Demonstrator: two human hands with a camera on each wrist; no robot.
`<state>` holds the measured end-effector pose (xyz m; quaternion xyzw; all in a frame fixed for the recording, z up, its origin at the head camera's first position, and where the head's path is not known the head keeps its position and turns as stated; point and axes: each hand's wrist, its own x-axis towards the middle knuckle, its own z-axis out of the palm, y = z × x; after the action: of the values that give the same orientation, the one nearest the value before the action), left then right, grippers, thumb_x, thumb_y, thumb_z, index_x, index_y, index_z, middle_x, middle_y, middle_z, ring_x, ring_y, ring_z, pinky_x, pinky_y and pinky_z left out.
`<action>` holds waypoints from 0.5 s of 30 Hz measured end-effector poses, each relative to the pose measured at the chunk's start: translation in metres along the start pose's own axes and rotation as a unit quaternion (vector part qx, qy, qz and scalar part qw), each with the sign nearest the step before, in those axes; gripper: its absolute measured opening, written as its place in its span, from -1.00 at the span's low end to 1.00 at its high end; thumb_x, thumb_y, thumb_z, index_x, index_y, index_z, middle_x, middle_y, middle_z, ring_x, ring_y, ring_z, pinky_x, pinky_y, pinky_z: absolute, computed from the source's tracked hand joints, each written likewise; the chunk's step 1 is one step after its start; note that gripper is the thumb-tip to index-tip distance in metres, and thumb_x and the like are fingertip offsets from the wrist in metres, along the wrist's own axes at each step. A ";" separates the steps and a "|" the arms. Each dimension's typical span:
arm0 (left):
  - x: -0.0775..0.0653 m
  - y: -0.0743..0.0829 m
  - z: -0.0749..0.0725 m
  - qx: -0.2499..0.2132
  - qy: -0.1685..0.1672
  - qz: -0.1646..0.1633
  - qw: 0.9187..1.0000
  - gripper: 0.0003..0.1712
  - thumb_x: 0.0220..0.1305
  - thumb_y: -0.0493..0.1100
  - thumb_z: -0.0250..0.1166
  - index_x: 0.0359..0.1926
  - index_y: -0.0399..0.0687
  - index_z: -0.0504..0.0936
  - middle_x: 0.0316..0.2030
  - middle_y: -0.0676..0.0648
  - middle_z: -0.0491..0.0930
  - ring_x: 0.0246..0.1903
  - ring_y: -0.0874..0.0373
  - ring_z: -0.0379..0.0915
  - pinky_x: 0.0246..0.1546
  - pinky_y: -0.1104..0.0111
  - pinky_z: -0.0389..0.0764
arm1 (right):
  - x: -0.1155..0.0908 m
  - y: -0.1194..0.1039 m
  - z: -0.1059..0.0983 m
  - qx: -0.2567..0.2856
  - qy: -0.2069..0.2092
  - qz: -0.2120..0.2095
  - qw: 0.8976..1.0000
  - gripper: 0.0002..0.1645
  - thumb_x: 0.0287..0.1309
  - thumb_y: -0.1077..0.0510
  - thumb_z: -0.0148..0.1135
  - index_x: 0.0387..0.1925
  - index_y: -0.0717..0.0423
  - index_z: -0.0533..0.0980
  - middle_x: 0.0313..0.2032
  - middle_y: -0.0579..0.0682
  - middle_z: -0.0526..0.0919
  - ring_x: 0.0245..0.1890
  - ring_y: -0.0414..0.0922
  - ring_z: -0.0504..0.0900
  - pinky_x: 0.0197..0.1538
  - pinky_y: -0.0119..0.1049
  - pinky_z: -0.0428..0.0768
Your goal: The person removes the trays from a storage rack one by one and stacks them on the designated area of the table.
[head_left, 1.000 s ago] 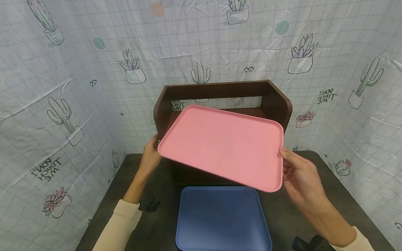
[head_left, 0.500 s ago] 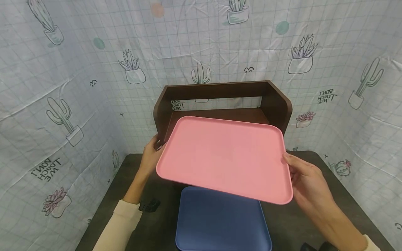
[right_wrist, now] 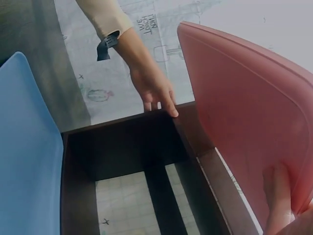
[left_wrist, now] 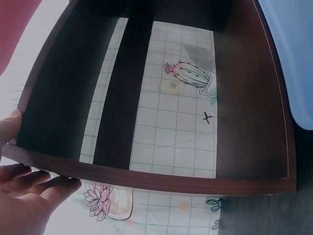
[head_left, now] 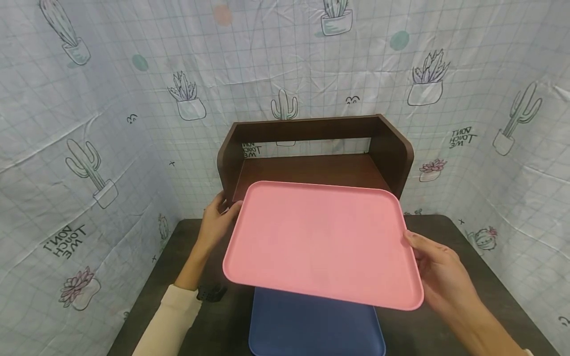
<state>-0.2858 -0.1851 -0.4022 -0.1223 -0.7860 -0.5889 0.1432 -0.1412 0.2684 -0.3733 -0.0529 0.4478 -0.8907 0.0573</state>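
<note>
My right hand [head_left: 445, 269] pinches the right short edge of a pink tray [head_left: 320, 242], thumb on its upper face. In the right wrist view, fingers [right_wrist: 278, 196] press against the tray's underside. The tray hangs tilted in front of a dark brown wooden shelf [head_left: 307, 168], hiding much of its lower part. My left hand [head_left: 214, 225] grips the shelf's left side panel. In the left wrist view the thumb lies at the shelf board's edge and the other fingers [left_wrist: 61, 193] are outside the panel. A blue tray [head_left: 316, 326] lies on the table before the shelf, partly covered by the pink one.
The dark table [head_left: 414, 326] extends on both sides of the blue tray. White cloth [head_left: 133, 148] printed with grid lines and cacti surrounds the table at the back and sides. A black strap [head_left: 211, 292] is on my left wrist.
The pink tray has come down and a little toward me with my right hand, uncovering more of the upper shelf board and covering more of the blue tray. My left hand stays put.
</note>
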 end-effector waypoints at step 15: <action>0.001 -0.002 -0.001 -0.011 0.001 -0.004 1.000 -0.26 0.50 -0.03 0.40 0.56 -0.14 0.37 0.52 -0.24 0.41 0.54 -0.21 0.33 0.49 -0.03 0.48 | -0.008 0.022 -0.016 -0.003 -0.029 0.035 0.999 -0.42 0.71 0.23 -0.19 -0.15 0.04 0.81 -0.31 -0.09 0.87 -0.30 -0.20 0.84 -0.21 -0.27 0.81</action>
<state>-0.2872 -0.1860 -0.4031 -0.1199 -0.7795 -0.5986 0.1403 -0.1339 0.2690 -0.4005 -0.0638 0.4505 -0.8847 0.1010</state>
